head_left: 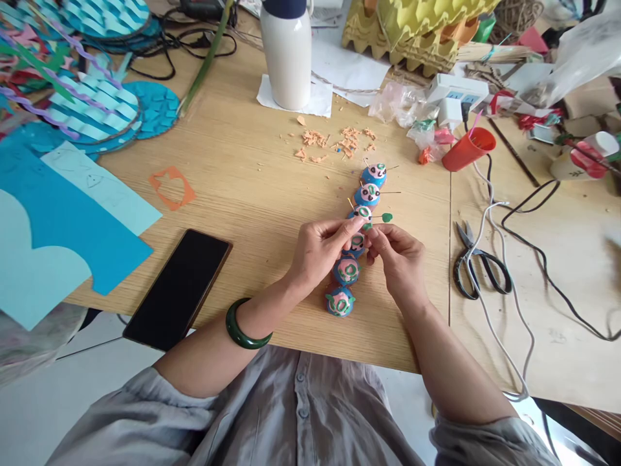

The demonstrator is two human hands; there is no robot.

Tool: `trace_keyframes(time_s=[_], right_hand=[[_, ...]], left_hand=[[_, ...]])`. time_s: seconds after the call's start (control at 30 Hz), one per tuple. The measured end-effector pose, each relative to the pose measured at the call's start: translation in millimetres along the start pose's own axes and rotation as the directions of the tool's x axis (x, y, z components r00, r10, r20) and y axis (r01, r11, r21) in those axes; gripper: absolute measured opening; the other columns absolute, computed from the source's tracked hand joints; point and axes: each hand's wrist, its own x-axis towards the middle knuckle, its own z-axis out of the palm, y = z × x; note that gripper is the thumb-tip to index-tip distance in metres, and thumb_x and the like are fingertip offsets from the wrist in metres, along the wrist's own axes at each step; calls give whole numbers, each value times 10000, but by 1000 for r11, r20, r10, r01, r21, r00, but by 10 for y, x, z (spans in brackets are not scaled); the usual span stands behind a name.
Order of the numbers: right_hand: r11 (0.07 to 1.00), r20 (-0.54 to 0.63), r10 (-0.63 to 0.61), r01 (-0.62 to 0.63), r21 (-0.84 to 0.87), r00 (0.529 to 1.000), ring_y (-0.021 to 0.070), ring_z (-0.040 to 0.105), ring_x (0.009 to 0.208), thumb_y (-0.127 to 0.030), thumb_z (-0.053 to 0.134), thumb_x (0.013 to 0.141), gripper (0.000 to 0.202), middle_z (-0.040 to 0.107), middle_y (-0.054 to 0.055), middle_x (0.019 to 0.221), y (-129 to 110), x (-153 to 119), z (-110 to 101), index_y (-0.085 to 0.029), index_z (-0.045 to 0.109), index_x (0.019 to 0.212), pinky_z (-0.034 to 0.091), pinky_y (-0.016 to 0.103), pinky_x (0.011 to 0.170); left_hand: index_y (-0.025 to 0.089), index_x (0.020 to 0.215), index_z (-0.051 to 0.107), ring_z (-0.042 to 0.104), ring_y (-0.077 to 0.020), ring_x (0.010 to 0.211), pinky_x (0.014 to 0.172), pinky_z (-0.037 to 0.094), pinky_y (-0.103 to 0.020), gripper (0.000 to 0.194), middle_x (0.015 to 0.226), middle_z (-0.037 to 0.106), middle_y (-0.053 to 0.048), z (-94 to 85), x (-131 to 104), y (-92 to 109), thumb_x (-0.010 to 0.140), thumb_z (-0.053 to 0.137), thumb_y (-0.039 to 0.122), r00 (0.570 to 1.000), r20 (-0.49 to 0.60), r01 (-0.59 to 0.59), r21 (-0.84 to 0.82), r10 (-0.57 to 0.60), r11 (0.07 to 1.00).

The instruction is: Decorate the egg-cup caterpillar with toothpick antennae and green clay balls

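A row of several small blue domes (346, 272) with pink faces and green rings runs up the table in front of me. Thin sticks poke out sideways from the farther ones, and a green leaf-shaped piece (387, 217) sits at one stick's tip. Over the middle of the row, my left hand (323, 244) is closed in a pinch between thumb and forefinger. Close by on the right, my right hand (398, 255) pinches too. Between both sets of fingertips shows a small green piece (367, 226), partly hidden. My fingers partly cover the domes beneath them.
Black scissors (480, 262) and white cables lie to the right, near a red cup (469, 149). A phone (179, 288) and blue paper (97, 220) are on the left. Orange shavings (347, 141), a white flask (287, 58) and yellow egg trays (417, 29) are farther back.
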Motion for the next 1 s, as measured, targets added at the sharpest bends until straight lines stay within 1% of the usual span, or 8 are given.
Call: trace_keyframes(time_s=[0.07, 0.13, 0.27, 0.4, 0.53, 0.73, 0.9, 1.0], right_hand=[[1000, -26, -8, 9, 9, 1000, 69, 509, 490, -571, 813, 739, 387, 603, -37, 619, 7, 4, 2, -205, 689, 717, 441, 218, 450], [1000, -41, -19, 20, 21, 999, 67, 504, 483, -570, 821, 733, 387, 593, -40, 612, 10, 7, 1, -207, 688, 712, 440, 218, 443], [1000, -27, -20, 20, 16, 999, 65, 505, 480, -553, 828, 734, 375, 596, -41, 614, 10, 6, -4, -204, 691, 713, 438, 215, 437], [1000, -7, -9, 9, 2, 1000, 66, 511, 503, -552, 802, 765, 373, 599, -39, 623, -3, -7, -9, -197, 695, 733, 450, 210, 460], [1000, 2, 13, -13, -9, 1000, 70, 526, 530, -541, 770, 805, 359, 615, -28, 647, -26, -14, -2, -188, 710, 780, 461, 210, 483], [1000, -18, -10, 10, -6, 1000, 68, 510, 503, -548, 805, 760, 382, 602, -38, 653, -1, -1, -2, -193, 666, 773, 456, 215, 449], [1000, -14, -17, 17, 17, 1000, 61, 515, 489, -511, 817, 766, 356, 599, -44, 650, 7, 5, -15, -191, 662, 771, 446, 210, 439], [999, -1, -3, 3, 34, 1000, 56, 521, 494, -493, 830, 758, 345, 617, -37, 657, 5, 3, -12, -184, 679, 771, 439, 199, 447]], left_hand=[[156, 527, 540, 374, -48, 484, 451, 294, -212, 542, 539, 441, 38, 1, -2, 0, 840, 713, 563, 1000, 7, -3, 19, 2, 1000], [157, 619, 659, 380, -48, 491, 452, 297, -208, 472, 558, 458, 38, -2, -3, 0, 853, 699, 565, 1000, 11, 12, 17, -12, 1000], [181, 872, 798, 441, -55, 512, 450, 321, -199, 360, 639, 609, 16, -17, 4, 1, 820, 747, 533, 1000, 26, 17, 15, -17, 1000], [185, 830, 802, 552, -76, 585, 500, 393, -190, 262, 723, 723, -13, -27, 20, 1, 784, 797, 442, 999, 12, -37, 27, 37, 999], [186, 802, 802, 594, -91, 618, 515, 416, -197, 263, 767, 758, -31, -30, 29, -2, 766, 803, 446, 1000, -17, 6, -29, -6, 1000], [188, 843, 815, 591, -103, 640, 508, 404, -200, 324, 766, 743, -33, -25, -7, 14, 779, 784, 504, 1000, -13, -17, 63, 18, 998], [181, 877, 805, 480, -59, 519, 468, 349, -197, 384, 669, 661, 3, -18, -5, 15, 843, 710, 552, 999, 14, 29, 31, -29, 999], [183, 874, 801, 548, -73, 573, 500, 390, -191, 314, 742, 719, -14, -29, 13, -2, 806, 769, 488, 1000, 27, 0, 36, -1, 999]])
